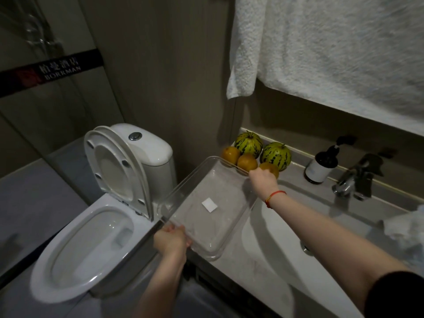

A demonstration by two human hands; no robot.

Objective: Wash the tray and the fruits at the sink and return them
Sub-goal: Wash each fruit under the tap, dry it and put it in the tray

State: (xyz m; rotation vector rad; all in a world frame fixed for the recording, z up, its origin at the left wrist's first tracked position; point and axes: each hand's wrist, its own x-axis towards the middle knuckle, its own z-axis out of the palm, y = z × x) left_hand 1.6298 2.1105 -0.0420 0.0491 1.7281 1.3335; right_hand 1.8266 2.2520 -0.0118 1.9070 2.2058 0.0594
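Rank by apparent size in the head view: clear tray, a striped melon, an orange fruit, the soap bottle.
1. clear tray
2. striped melon and soap bottle: look alike, not ranked
3. orange fruit, smallest

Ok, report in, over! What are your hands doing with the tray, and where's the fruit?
Left hand grips near corner of clear tray, right hand grips far rim. Tray empty. Fruits on counter behind it. Sink just right, nothing blocking. Over.

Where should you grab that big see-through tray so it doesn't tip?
By its rim, at two opposite corners. The clear tray is wide, shallow and empty, so the left hand grips the near corner from below-left and the right hand pinches the far rim from the sink side.
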